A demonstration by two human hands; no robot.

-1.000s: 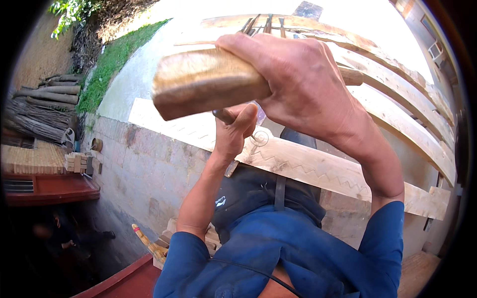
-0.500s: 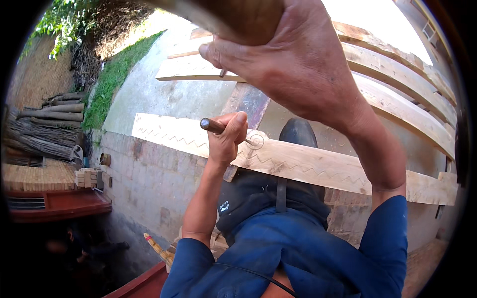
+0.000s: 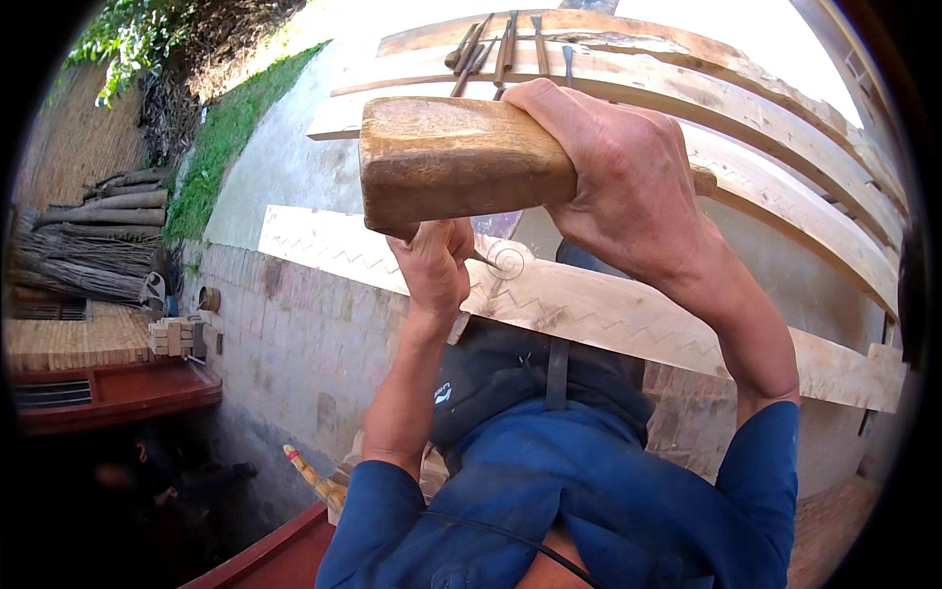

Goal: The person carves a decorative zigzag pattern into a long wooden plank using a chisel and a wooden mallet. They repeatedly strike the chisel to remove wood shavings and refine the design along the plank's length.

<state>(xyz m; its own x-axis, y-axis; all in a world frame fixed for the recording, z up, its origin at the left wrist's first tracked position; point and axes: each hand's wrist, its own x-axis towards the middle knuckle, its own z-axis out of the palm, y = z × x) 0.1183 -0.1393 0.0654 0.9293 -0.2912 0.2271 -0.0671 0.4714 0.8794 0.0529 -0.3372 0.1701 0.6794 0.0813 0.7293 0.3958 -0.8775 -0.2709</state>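
Note:
My left hand (image 3: 434, 273) is wrapped round a carving chisel (image 3: 484, 259), whose thin blade slants to a spiral outline (image 3: 507, 260) on a pale wooden board (image 3: 628, 319). Zigzag lines run along that board, which lies across in front of my legs. My right hand (image 3: 633, 177) grips a wooden mallet (image 3: 461, 157) with a thick, blocky, worn head. The mallet head covers the chisel's handle end, and I cannot tell whether the two touch.
Beyond lie more long timbers (image 3: 756, 123), with several chisels (image 3: 507, 44) resting on them at the top. Stacked logs (image 3: 128, 211) and a red ledge (image 3: 147, 393) stand at the left. A person (image 3: 162, 481) is dimly visible at lower left.
The mallet has come down from the top of the view to over the chisel's handle end, my right hand moving with it. My left hand keeps the chisel at the spiral.

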